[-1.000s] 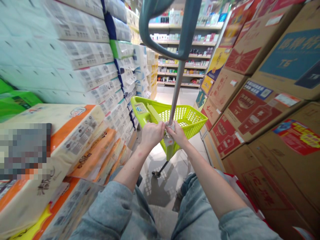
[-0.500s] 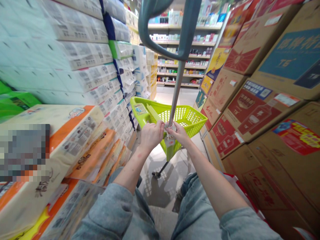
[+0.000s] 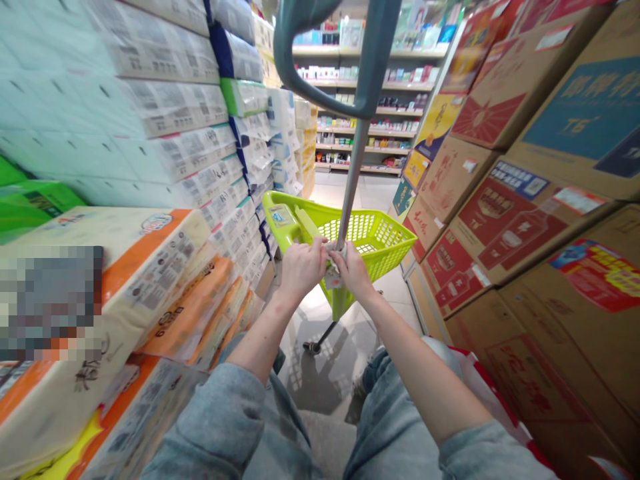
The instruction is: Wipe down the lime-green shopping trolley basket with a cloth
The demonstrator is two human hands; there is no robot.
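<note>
A lime-green wheeled shopping basket point(image 3: 385, 243) stands on the aisle floor ahead of me. Its grey pull handle point(image 3: 356, 150) rises steeply from the near rim to a loop grip above my head. Both my hands meet at the foot of that pole. My left hand point(image 3: 300, 267) is curled closed against the pole's base. My right hand point(image 3: 354, 269) is closed too, pinching a small white tag point(image 3: 334, 278) that hangs there. What my left fingers hold is hidden.
Stacked tissue and paper-roll packs point(image 3: 165, 160) wall the left side. Leaning cardboard cartons point(image 3: 510, 220) wall the right side. Product shelves point(image 3: 370, 127) cross the far end. A narrow strip of glossy tiled floor point(image 3: 330, 373) runs between, under my knees.
My hands shifted slightly at the pole's base; the right hand turned inward over the tag. The basket stayed in place.
</note>
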